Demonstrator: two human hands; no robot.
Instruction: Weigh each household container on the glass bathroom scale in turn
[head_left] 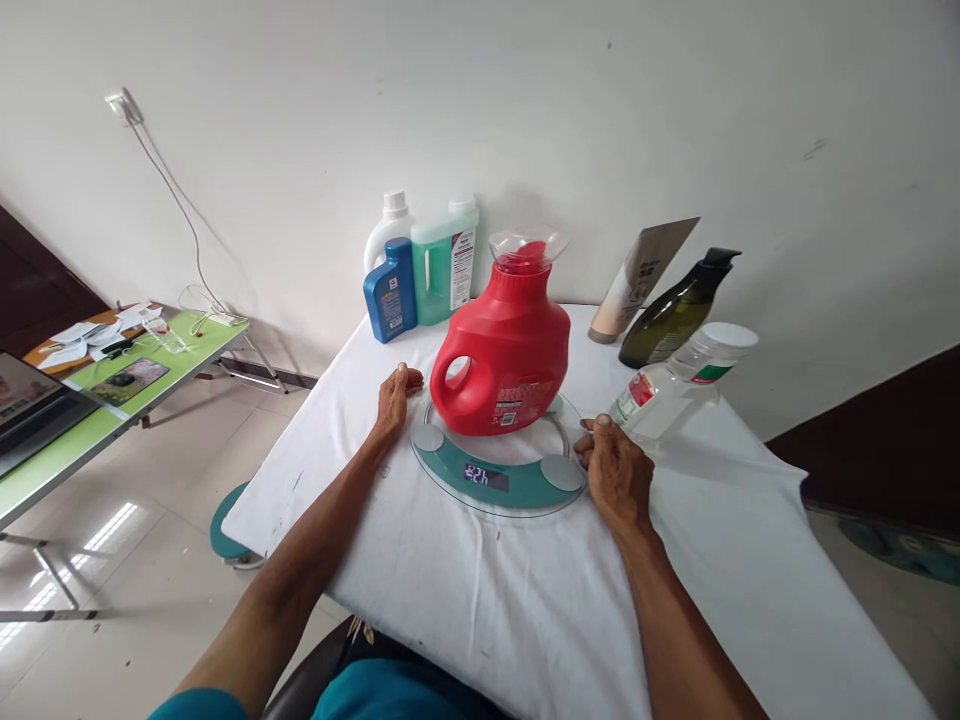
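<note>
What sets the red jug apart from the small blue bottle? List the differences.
The red jug stands on the glass scale between the hands; the small blue bottle stands on the white cloth by the wall. The red jug is far bulkier, with a loop handle; the blue bottle is slim. The red jug carries a clear funnel in its open neck; the blue bottle appears capped. Both stand upright and bear labels.
</note>
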